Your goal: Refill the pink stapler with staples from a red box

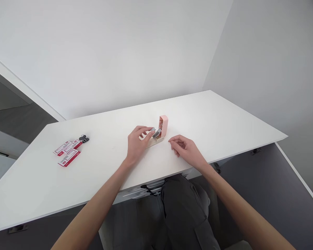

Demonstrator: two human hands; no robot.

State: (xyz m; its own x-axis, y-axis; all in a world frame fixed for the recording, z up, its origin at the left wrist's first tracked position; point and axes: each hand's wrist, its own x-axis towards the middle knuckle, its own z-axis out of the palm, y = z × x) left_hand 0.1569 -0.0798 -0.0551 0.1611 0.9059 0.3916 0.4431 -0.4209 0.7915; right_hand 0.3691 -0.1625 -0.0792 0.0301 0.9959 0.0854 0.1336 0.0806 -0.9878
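A small pink stapler (pixel 162 127) stands swung open on the white table (pixel 224 121), its pink top upright and its cream base flat. My left hand (pixel 137 141) is at its left side, thumb and fingers pinched on the metal staple channel (pixel 156 132). My right hand (pixel 185 148) rests on the table just right of the stapler, fingers loosely curled, nothing visible in it, not touching the stapler.
Red and white staple boxes (pixel 67 152) lie at the left of the table beside a small dark object (pixel 83 139). The table's front edge runs close to my lap. White walls stand behind and to the right.
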